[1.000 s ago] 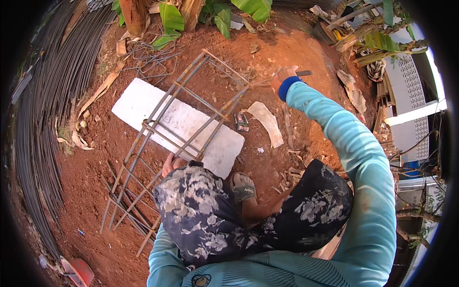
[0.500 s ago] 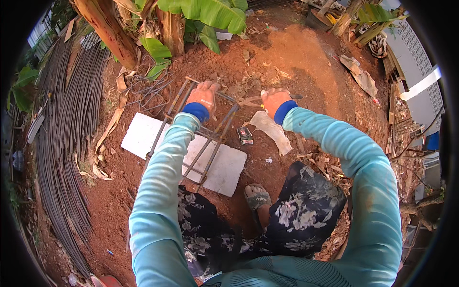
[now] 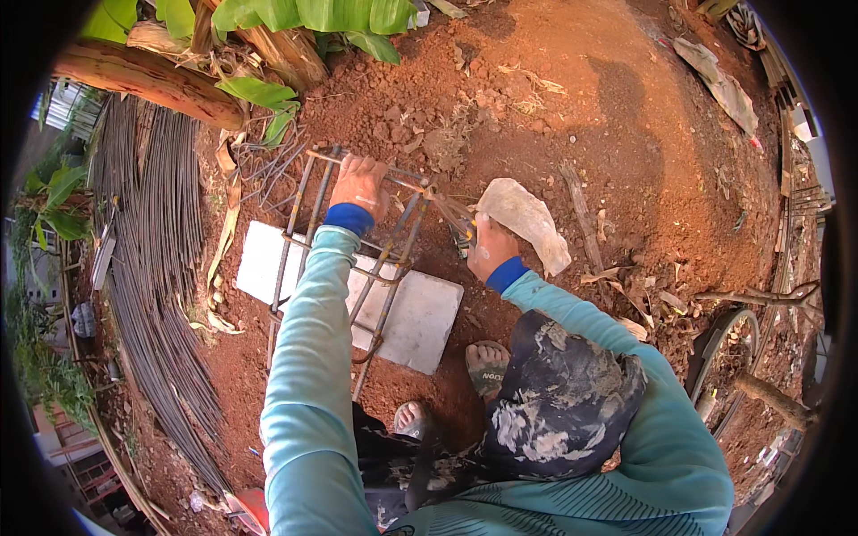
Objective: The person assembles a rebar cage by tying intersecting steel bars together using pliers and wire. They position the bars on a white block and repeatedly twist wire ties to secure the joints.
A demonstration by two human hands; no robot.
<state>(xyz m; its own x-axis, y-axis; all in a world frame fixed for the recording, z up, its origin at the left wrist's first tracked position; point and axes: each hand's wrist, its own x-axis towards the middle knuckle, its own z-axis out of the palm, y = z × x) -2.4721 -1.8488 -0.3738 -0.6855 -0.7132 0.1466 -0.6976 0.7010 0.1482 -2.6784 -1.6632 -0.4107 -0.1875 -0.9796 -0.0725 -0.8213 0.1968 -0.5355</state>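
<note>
A rusty rebar cage [image 3: 394, 297], made of long bars with bent square ties, lies tilted across a white slab [image 3: 424, 317] on the soil. My left hand [image 3: 360, 186] is closed over the cage's far end bar. My right hand [image 3: 492, 247] grips the handles of rusty pincers [image 3: 452, 213], just right of the cage. Their jaws meet the cage's far right corner; whether they pinch a wire there is too small to tell. My right fingers wrap round the handles and hide part of them.
Long steel bars [image 3: 152, 214] lie in a bundle at left. Bent rods [image 3: 273, 174] sit beyond the cage, near a banana trunk [image 3: 152, 85]. A pale dried sheath [image 3: 527, 219] lies beyond my right hand. My sandalled foot [image 3: 487, 364] stands near the slab.
My right hand has come nearer and to the left, turning the pincers so their handles slope down towards me. My left hand keeps its hold on the cage. The view has shifted.
</note>
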